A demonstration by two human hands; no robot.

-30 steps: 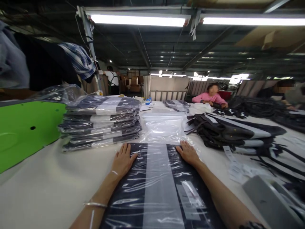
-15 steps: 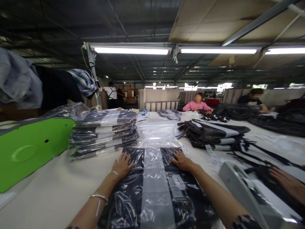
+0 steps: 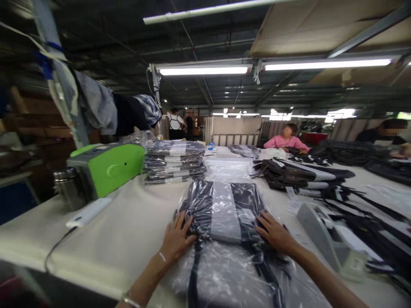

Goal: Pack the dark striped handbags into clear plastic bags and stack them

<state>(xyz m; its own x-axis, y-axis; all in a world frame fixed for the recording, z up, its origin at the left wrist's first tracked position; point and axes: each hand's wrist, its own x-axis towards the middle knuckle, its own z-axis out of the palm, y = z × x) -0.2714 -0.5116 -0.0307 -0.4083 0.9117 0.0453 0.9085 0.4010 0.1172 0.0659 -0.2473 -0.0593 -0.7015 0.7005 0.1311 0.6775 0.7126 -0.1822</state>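
Note:
A dark folded item in a clear plastic bag lies in front of me, a pale grey band down its middle. Dark straps stretch from its near end under loose plastic. My left hand rests on its left edge, fingers spread. On the opposite edge lies my right hand, its fingers also apart and pressing lightly on the plastic. Just beyond the package are flat clear plastic bags. To their left stands a stack of similar wrapped items.
On the left are a green machine, a steel flask and a white corded device. A grey tape dispenser and unwrapped dark strapped items occupy the right. A person in pink sits across the table.
My view has swung left, bringing the flask and white device into sight. My hands now rest nearer the package's close end, where straps show. The other person's hand at right has left view.

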